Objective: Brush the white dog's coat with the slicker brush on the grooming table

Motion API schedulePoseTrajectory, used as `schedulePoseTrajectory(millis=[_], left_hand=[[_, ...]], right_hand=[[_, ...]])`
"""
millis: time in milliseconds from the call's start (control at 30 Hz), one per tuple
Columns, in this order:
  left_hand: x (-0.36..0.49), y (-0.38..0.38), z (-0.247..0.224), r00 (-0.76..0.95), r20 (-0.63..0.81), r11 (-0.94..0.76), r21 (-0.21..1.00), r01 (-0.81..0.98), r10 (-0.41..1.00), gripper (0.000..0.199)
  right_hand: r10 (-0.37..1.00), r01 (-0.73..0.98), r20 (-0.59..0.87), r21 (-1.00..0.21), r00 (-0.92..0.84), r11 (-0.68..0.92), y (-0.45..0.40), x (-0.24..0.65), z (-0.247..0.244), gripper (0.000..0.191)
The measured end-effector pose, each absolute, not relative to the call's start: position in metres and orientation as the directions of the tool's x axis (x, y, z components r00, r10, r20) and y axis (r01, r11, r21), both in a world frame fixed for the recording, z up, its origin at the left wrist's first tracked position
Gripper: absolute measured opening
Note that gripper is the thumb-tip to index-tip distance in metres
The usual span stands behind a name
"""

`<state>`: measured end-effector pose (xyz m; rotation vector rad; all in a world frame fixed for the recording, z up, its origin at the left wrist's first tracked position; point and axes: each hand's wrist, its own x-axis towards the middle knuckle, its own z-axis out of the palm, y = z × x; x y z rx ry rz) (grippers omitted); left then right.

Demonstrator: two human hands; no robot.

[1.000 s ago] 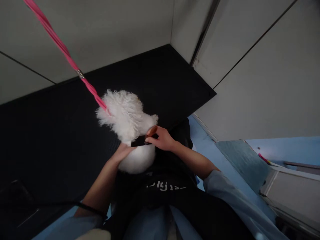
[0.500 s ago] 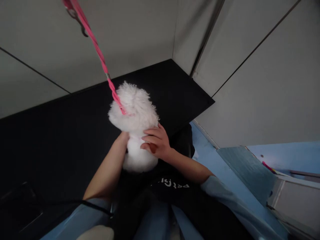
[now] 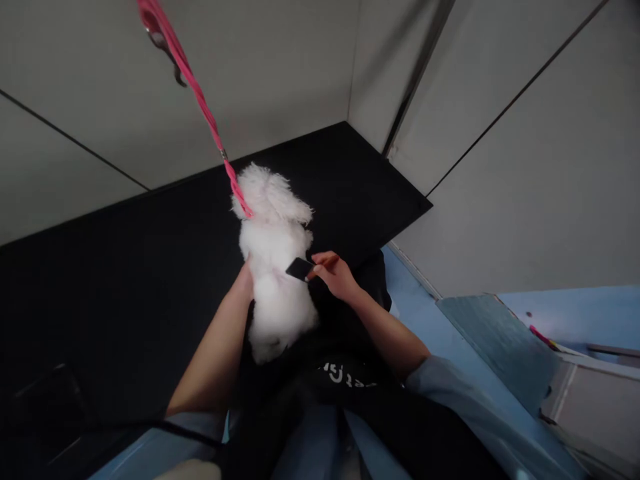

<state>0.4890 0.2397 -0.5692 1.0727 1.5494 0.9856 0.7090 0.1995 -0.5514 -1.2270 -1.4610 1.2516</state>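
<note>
A fluffy white dog (image 3: 280, 300) stands on the black tabletop, its back toward me and its rear close to my apron. My right hand (image 3: 336, 275) is closed around the reddish-brown handle of a slicker brush (image 3: 300, 268). The brush's flat, dark rectangular head is at the right edge of the dog's back; whether it touches the coat I cannot make out. Against the dog's left flank is my left hand (image 3: 246, 277), its fingers hidden by the fur. A twisted pink leash (image 3: 205, 107) runs down from above to the dog's neck.
Grey wall panels (image 3: 280, 67) border the black table (image 3: 370, 173) behind and to the right. A dark metal hook (image 3: 177, 73) hangs beside the leash. At lower left a black cable (image 3: 165, 427) crosses near my sleeve. Bluish boards and a box (image 3: 595, 400) stand on the right.
My right hand has moved off the dog's back to the right and turned, bringing the brush head into view. The dog's head has shifted forward and more of its back shows.
</note>
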Motion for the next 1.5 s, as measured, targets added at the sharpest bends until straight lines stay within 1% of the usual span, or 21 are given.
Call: schedulePoseTrajectory(millis=[67, 133, 200, 300, 367, 433, 467, 600, 667, 733, 800, 867, 900, 1000, 1033, 1167, 1233, 1300, 1367, 1433, 1500], left_hand=[[0.488, 0.229, -0.574, -0.179, -0.192, 0.221, 0.962, 0.162, 0.965, 0.056], [0.493, 0.219, -0.579, -0.164, -0.087, 0.118, 0.976, 0.185, 0.982, 0.061], [0.501, 0.212, -0.584, -0.139, -0.064, 0.093, 0.973, 0.212, 0.988, 0.064], [0.512, 0.203, -0.592, -0.175, -0.120, 0.163, 0.952, 0.257, 0.977, 0.061], [0.514, 0.197, -0.597, -0.166, -0.129, 0.174, 0.939, 0.296, 0.978, 0.060], [0.513, 0.193, -0.601, -0.140, -0.136, 0.175, 0.932, 0.318, 0.981, 0.056], [0.512, 0.190, -0.602, -0.140, -0.142, 0.181, 0.929, 0.324, 0.980, 0.055], [0.512, 0.184, -0.605, -0.217, -0.142, 0.212, 0.913, 0.349, 0.966, 0.061], [0.513, 0.181, -0.606, -0.197, -0.168, 0.229, 0.909, 0.350, 0.966, 0.060], [0.515, 0.179, -0.606, -0.166, -0.202, 0.249, 0.904, 0.347, 0.965, 0.056], [0.517, 0.177, -0.607, -0.193, -0.200, 0.258, 0.900, 0.352, 0.961, 0.059], [0.518, 0.175, -0.609, -0.251, -0.182, 0.265, 0.895, 0.358, 0.951, 0.067], [0.519, 0.174, -0.610, -0.264, -0.180, 0.269, 0.897, 0.352, 0.947, 0.070], [0.521, 0.172, -0.612, -0.247, -0.188, 0.262, 0.912, 0.315, 0.951, 0.066], [0.522, 0.172, -0.612, -0.248, -0.183, 0.257, 0.914, 0.314, 0.951, 0.064], [0.527, 0.171, -0.612, -0.305, -0.180, 0.288, 0.888, 0.358, 0.935, 0.068], [0.528, 0.171, -0.611, -0.305, -0.213, 0.316, 0.883, 0.346, 0.928, 0.067], [0.528, 0.170, -0.610, -0.288, -0.236, 0.326, 0.888, 0.324, 0.928, 0.061], [0.528, 0.170, -0.610, -0.283, -0.219, 0.307, 0.896, 0.320, 0.934, 0.057], [0.527, 0.169, -0.613, -0.300, -0.188, 0.289, 0.895, 0.339, 0.935, 0.057], [0.526, 0.167, -0.617, -0.298, -0.196, 0.298, 0.887, 0.353, 0.934, 0.056]], right_hand=[[0.978, 0.089, -0.033, -0.996, -0.204, -0.015, 0.207, 0.713, -0.551, 0.013], [0.942, 0.065, -0.022, -0.998, -0.336, 0.000, 0.220, 0.712, -0.547, 0.013], [0.926, 0.093, 0.004, -0.995, -0.379, 0.042, 0.244, 0.709, -0.538, 0.012], [0.987, 0.086, 0.134, -0.986, -0.083, 0.141, 0.286, 0.704, -0.520, 0.011], [0.959, 0.087, 0.189, -0.974, -0.213, 0.211, 0.301, 0.703, -0.513, 0.013], [0.868, 0.134, 0.139, -0.964, -0.476, 0.228, 0.304, 0.701, -0.510, 0.014], [0.849, 0.165, 0.109, -0.961, -0.517, 0.224, 0.304, 0.701, -0.509, 0.013], [0.938, 0.171, 0.205, -0.951, -0.279, 0.259, 0.302, 0.701, -0.506, 0.009], [0.860, 0.155, 0.193, -0.942, -0.471, 0.296, 0.302, 0.700, -0.506, 0.012], [0.748, 0.184, 0.098, -0.941, -0.656, 0.285, 0.304, 0.697, -0.506, 0.014], [0.817, 0.230, 0.083, -0.939, -0.571, 0.256, 0.310, 0.696, -0.505, 0.012], [0.920, 0.229, 0.156, -0.941, -0.361, 0.249, 0.316, 0.695, -0.501, 0.009], [0.920, 0.217, 0.180, -0.939, -0.349, 0.266, 0.318, 0.695, -0.499, 0.009], [0.755, 0.213, 0.097, -0.929, -0.649, 0.303, 0.320, 0.695, -0.494, 0.012], [0.722, 0.233, 0.058, -0.926, -0.690, 0.297, 0.321, 0.695, -0.493, 0.013], [0.877, 0.285, 0.147, -0.910, -0.457, 0.301, 0.327, 0.695, -0.490, 0.009], [0.800, 0.258, 0.159, -0.895, -0.578, 0.365, 0.327, 0.694, -0.490, 0.009], [0.678, 0.243, 0.097, -0.889, -0.728, 0.388, 0.326, 0.693, -0.491, 0.011], [0.728, 0.285, 0.088, -0.883, -0.680, 0.373, 0.326, 0.693, -0.492, 0.010], [0.839, 0.315, 0.157, -0.878, -0.521, 0.360, 0.326, 0.693, -0.492, 0.008], [0.826, 0.286, 0.186, -0.879, -0.533, 0.382, 0.324, 0.692, -0.491, 0.009]])
